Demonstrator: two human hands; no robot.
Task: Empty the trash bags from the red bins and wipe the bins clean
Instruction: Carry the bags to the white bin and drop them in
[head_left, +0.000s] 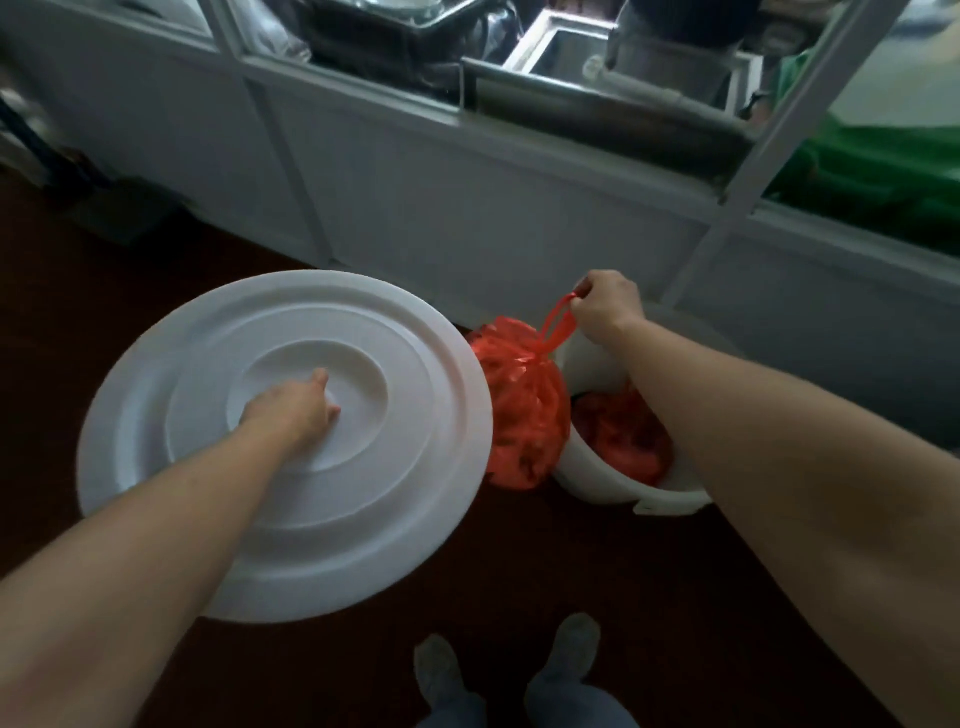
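My right hand (605, 306) grips the drawstring loop of a full red trash bag (524, 410), which hangs between two white containers. My left hand (296, 410) holds the centre grip of a large round white lid (285, 441), tilted above the floor on the left. To the right stands a white bin (597, 478) with more red bag material (623, 441) inside it, partly hidden by my right forearm. No red bin is visible.
A grey panelled partition (467, 208) with windows runs across the back, close behind the bin. Metal kitchen equipment (665, 57) shows through the glass. The floor (571, 571) is dark reddish-brown. My feet (509, 670) stand at the bottom centre.
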